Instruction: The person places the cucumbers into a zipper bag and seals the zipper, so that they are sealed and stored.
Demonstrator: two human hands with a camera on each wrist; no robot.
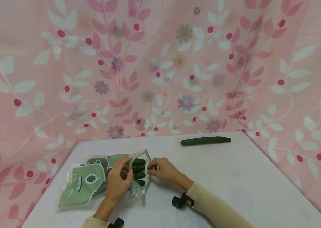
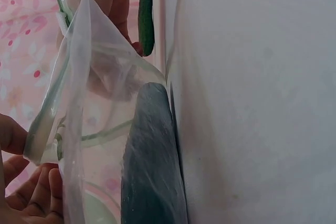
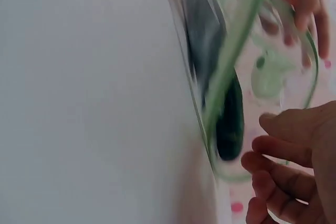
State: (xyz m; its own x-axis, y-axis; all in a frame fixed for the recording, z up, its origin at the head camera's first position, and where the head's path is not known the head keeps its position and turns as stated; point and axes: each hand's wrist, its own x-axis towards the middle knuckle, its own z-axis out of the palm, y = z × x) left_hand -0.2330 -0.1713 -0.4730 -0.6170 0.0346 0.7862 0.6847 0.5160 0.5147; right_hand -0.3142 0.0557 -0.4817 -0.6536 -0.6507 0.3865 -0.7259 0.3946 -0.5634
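A clear zip bag (image 1: 103, 185) printed with green cartoon shapes lies on the table, its mouth held up and facing right. Several cucumbers (image 1: 139, 168) are inside, their ends showing at the mouth. My left hand (image 1: 118, 180) pinches the upper rim of the mouth; in the left wrist view the plastic passes between thumb and fingers. At the right side of the mouth is my right hand (image 1: 163, 171), fingers loosely bent. The right wrist view shows its thumb and fingertips apart beside the green zip strip (image 3: 231, 51), with nothing visible between them.
Another cucumber (image 1: 206, 141) lies by itself near the back edge of the white table (image 1: 234, 177). A pink floral curtain (image 1: 160, 63) hangs behind the table. A dark wrist camera (image 1: 181, 200) sits under the right forearm.
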